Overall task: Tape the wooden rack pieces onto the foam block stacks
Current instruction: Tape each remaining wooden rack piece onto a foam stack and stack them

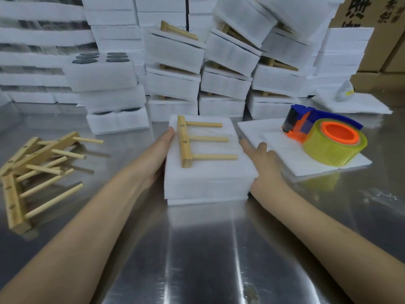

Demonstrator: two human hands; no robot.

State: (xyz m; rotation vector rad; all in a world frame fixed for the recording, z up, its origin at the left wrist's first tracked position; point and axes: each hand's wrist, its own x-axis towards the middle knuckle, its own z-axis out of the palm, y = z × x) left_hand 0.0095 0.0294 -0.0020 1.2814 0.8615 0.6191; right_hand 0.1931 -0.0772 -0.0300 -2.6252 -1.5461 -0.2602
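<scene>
A white foam block stack (210, 181) sits on the steel table in front of me. On top of it lies a wooden rack piece (186, 145) with three dowels pointing right. My left hand (160, 150) presses flat against the stack's left side. My right hand (265, 163) holds the stack's right side, fingers along its top edge. A tape dispenser (324, 139) with a yellowish roll, orange core and blue handle rests on a foam sheet (291, 156) to the right, untouched.
A heap of loose wooden rack pieces (37, 170) lies on the table at left. Behind the stack rise leaning piles of foam blocks (228, 62), some with rack pieces on them. Cardboard boxes (385, 40) stand at the far right.
</scene>
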